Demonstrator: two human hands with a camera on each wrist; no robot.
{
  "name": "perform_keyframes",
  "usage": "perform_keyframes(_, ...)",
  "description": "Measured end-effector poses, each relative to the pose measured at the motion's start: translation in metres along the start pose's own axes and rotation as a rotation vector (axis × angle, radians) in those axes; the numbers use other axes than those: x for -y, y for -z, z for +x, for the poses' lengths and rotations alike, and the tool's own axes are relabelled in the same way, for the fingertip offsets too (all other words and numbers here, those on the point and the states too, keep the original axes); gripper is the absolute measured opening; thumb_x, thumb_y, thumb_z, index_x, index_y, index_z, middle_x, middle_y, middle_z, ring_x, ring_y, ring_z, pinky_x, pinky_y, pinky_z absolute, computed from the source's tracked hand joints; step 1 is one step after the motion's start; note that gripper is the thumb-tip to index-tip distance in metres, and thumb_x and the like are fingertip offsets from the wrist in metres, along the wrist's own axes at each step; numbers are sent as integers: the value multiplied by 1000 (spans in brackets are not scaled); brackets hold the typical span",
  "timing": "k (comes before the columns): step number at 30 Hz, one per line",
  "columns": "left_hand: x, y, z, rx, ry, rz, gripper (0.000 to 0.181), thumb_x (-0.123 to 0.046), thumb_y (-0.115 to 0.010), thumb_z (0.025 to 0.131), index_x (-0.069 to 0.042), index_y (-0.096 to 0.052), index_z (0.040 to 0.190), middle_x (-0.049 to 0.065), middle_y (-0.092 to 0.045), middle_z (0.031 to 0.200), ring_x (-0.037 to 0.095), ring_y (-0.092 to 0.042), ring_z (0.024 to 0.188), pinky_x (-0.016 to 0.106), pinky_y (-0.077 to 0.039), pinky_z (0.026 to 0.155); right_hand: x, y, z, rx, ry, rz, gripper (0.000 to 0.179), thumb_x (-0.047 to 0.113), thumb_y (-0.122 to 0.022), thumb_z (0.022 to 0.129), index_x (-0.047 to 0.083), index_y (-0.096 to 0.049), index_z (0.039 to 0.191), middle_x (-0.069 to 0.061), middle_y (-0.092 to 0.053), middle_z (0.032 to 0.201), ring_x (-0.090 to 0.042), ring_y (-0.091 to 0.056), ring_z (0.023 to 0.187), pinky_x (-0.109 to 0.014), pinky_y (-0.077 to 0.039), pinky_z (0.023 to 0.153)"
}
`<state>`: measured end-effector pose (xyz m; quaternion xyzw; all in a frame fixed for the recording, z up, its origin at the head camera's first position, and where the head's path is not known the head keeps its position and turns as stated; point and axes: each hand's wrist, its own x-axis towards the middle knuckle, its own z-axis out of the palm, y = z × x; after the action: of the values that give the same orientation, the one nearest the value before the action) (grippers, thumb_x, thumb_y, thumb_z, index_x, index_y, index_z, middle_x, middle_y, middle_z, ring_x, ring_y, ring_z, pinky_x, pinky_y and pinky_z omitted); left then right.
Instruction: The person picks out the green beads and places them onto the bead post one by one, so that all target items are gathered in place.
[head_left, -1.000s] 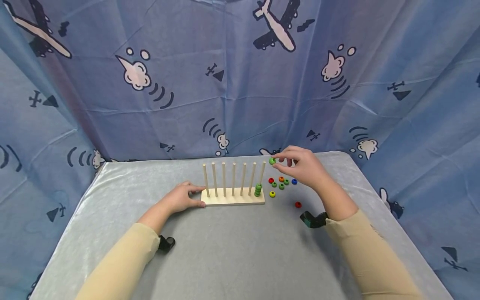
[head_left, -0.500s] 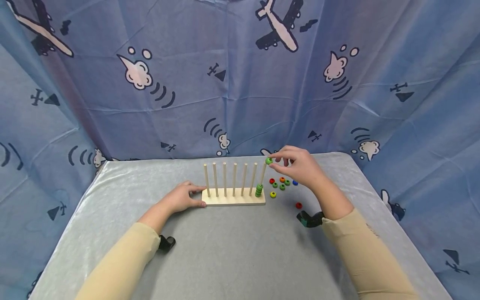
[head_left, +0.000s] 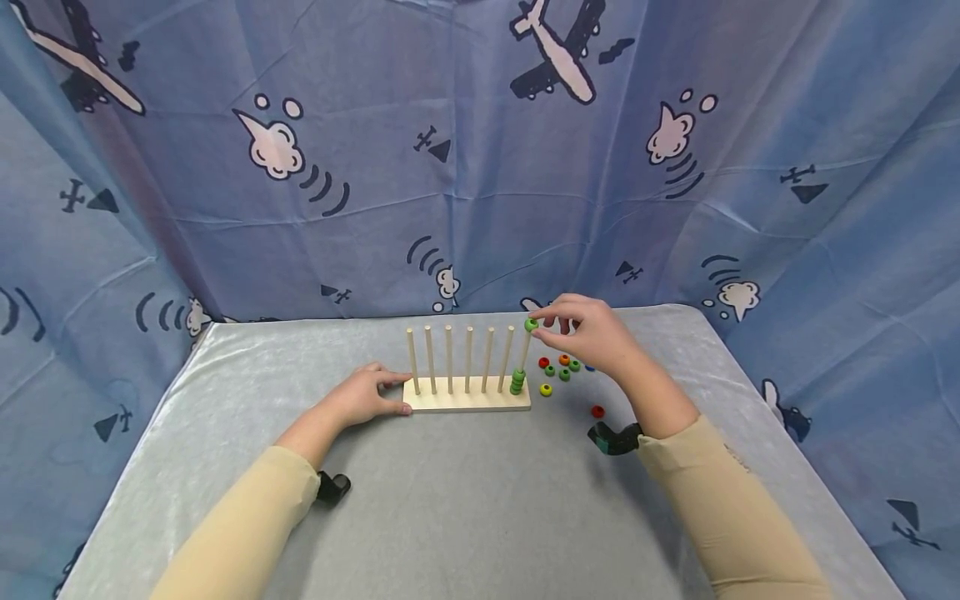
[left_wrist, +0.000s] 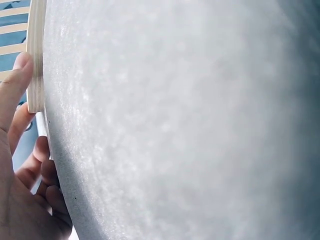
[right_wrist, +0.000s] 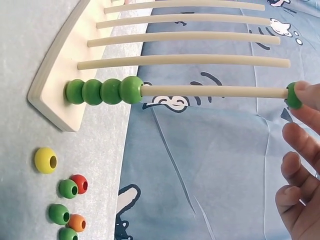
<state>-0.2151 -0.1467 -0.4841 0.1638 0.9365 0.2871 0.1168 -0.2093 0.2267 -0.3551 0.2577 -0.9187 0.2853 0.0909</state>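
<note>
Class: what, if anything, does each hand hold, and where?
Right hand: green bead, pinched by its outer side. Left hand: wooden base, gripped at its left end.

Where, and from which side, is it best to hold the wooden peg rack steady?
The wooden peg rack is probably best gripped by the left end of its flat base, coming from the left, as the left hand does. The base is broader than the thin pegs, and the right hand is busy at the other end.

Open tabletop before the rack, upright pegs barring sideways passage, loose beads to its right
</note>
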Motion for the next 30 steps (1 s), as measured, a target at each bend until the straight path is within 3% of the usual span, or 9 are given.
perform_keyframes(14,0,2,-1,11,6,0,66,-45,-83,78,-23,-63,136,3,-54,104,20,-49,94,40,-43,83,-2,-7,0,12,-1,28,21,23,-75,90,19,-77,111,6,-62,87,-14,-50,71,-32,-44,58)
perform_keyframes(24,2,1,0,-2,-2,-3,66,-47,-83,77,-23,-65,135,4,-55,107,21,-50,95,41,-43,85,-10,-17,-3,49,-71,47,25,26,-77,89,15,-77,111,4,-64,88,-15,-51,72,-32,-45,58)
perform_keyframes(30,2,0,1,-2,-1,3,66,-46,-84,77,-22,-64,135,4,-55,105,21,-49,93,40,-43,83,-16,-25,-5,62,-69,55,24,27,-77,88,15,-78,110,5,-65,90,-14,-51,73,-31,-44,59)
